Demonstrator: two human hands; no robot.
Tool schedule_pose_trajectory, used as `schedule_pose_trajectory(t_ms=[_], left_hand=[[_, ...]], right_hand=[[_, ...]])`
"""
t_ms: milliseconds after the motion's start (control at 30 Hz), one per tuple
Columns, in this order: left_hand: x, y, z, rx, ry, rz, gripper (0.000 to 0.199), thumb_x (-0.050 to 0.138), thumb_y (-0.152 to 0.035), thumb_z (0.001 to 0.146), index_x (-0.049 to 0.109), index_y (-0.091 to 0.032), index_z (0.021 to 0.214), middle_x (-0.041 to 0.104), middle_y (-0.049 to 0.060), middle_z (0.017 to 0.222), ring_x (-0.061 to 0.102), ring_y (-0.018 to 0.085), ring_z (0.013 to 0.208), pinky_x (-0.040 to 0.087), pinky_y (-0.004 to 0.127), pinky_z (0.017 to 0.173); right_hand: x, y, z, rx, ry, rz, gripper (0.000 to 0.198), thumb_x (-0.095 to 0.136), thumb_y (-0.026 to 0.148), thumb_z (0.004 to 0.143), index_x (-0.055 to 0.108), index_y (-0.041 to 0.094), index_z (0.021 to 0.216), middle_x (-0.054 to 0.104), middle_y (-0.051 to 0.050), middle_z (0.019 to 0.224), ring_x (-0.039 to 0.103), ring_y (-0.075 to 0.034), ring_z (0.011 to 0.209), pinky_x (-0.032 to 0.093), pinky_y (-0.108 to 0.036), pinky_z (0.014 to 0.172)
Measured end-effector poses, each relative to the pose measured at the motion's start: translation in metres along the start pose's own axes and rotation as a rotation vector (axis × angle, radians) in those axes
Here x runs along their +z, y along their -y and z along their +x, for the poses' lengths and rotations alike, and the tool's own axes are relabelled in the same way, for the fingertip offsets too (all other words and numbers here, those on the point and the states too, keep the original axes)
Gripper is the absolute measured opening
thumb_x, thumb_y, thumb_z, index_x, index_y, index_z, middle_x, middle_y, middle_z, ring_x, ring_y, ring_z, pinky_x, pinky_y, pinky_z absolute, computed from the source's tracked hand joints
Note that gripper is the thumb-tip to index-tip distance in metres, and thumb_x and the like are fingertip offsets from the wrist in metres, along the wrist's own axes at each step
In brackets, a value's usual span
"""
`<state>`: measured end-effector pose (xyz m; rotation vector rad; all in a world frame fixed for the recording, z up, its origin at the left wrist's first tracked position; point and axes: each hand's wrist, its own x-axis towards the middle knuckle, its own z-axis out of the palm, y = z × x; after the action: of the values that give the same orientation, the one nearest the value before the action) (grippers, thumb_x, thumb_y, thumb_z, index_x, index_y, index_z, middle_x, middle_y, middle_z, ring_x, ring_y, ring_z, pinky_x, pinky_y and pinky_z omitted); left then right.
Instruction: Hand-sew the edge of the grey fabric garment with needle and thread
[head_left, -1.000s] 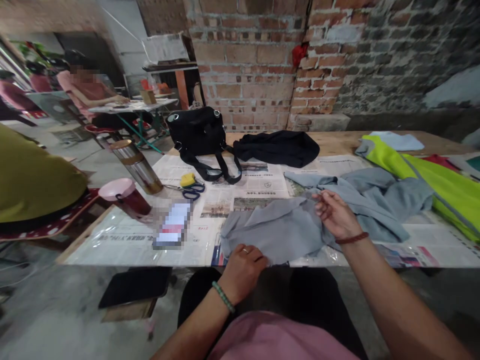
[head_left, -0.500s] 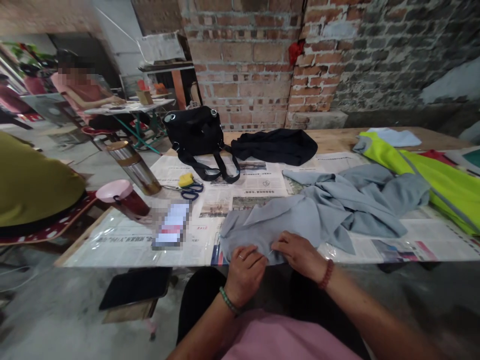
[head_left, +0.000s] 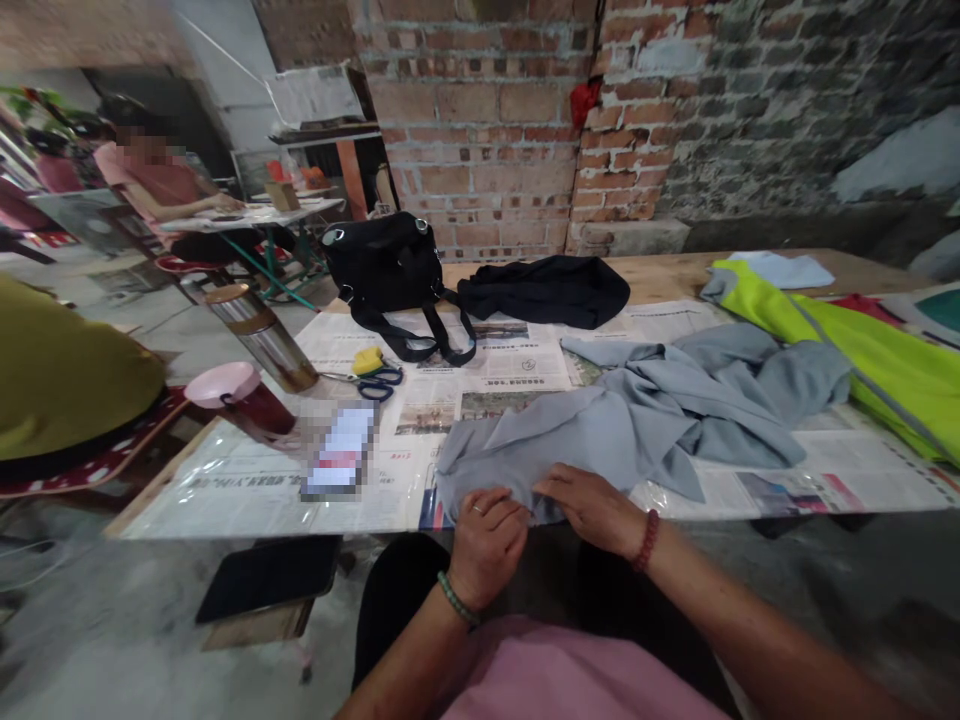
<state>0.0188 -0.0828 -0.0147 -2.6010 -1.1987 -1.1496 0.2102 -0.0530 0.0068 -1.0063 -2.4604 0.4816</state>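
Observation:
A crumpled grey cloth garment (head_left: pixel 540 435) lies across the table, its near end hanging at the front edge. My left hand (head_left: pixel 491 540), with a ring and a green bead bracelet, is closed and grips that near end. Close beside it on the right, my right hand (head_left: pixel 589 508), with a red bead bracelet, pinches at the cloth, thumb and forefinger together. A thin, pale, needle-like sliver showed at these fingertips half a second ago; now the fingers hide it. The fingertips of both hands almost meet.
To the left are a blurred phone (head_left: pixel 341 450), a lidded pink cup (head_left: pixel 244 395), a steel flask (head_left: pixel 262 335) and dark-handled scissors (head_left: pixel 379 382). A black bag (head_left: pixel 386 265) and dark cloth (head_left: pixel 544 288) lie behind, a yellow vest (head_left: pixel 862 350) right. A person (head_left: pixel 75 370) sits at left.
My right hand has moved slightly left, closer to my left hand, and the thin sliver at its fingertips is out of sight. My left hand and the garment stay nearly as they were.

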Motion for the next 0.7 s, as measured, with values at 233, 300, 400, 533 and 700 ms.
schedule_pose_trajectory(t_ms=[233, 300, 400, 533, 700], left_hand=[[-0.004, 0.002, 0.006, 0.021, 0.048, 0.0, 0.02, 0.046, -0.011, 0.082, 0.063, -0.019, 0.089, 0.068, 0.004, 0.084, 0.059, 0.019, 0.09, 0.041, 0.034, 0.077], [-0.005, 0.003, 0.008, 0.016, 0.082, -0.003, 0.021, 0.044, -0.011, 0.084, 0.062, -0.018, 0.09, 0.068, 0.005, 0.086, 0.06, 0.018, 0.086, 0.042, 0.033, 0.075], [-0.004, 0.005, 0.014, -0.037, 0.113, -0.022, 0.022, 0.042, -0.012, 0.084, 0.062, -0.018, 0.091, 0.067, 0.007, 0.087, 0.06, 0.016, 0.08, 0.043, 0.032, 0.074], [-0.003, 0.012, 0.027, -0.186, 0.19, -0.188, 0.017, 0.048, -0.014, 0.081, 0.064, -0.018, 0.084, 0.066, 0.004, 0.079, 0.06, 0.015, 0.077, 0.045, 0.027, 0.073], [-0.005, 0.03, 0.048, -0.459, 0.414, -0.412, 0.014, 0.055, -0.021, 0.074, 0.067, -0.016, 0.072, 0.063, 0.0, 0.065, 0.056, 0.011, 0.061, 0.041, 0.019, 0.058]], right_hand=[[-0.002, 0.009, 0.019, 0.234, -0.125, 0.359, 0.035, 0.043, 0.013, 0.081, 0.05, 0.019, 0.114, 0.064, -0.002, 0.082, 0.059, -0.014, 0.076, 0.045, -0.026, 0.073], [-0.002, 0.012, 0.025, 0.276, -0.117, 0.393, 0.037, 0.044, 0.011, 0.079, 0.048, 0.017, 0.115, 0.063, 0.0, 0.074, 0.059, -0.014, 0.069, 0.045, -0.026, 0.07], [0.002, 0.012, 0.028, 0.263, -0.073, 0.404, 0.038, 0.044, 0.01, 0.077, 0.048, 0.017, 0.114, 0.064, -0.001, 0.073, 0.06, -0.015, 0.071, 0.045, -0.027, 0.07], [0.005, 0.004, 0.024, 0.235, -0.092, 0.382, 0.04, 0.042, 0.012, 0.08, 0.046, 0.019, 0.119, 0.066, -0.004, 0.085, 0.061, -0.017, 0.082, 0.046, -0.031, 0.076], [-0.001, -0.002, 0.009, 0.162, -0.369, 0.258, 0.032, 0.04, 0.012, 0.082, 0.052, 0.022, 0.11, 0.062, -0.006, 0.097, 0.057, -0.017, 0.092, 0.045, -0.032, 0.08]])
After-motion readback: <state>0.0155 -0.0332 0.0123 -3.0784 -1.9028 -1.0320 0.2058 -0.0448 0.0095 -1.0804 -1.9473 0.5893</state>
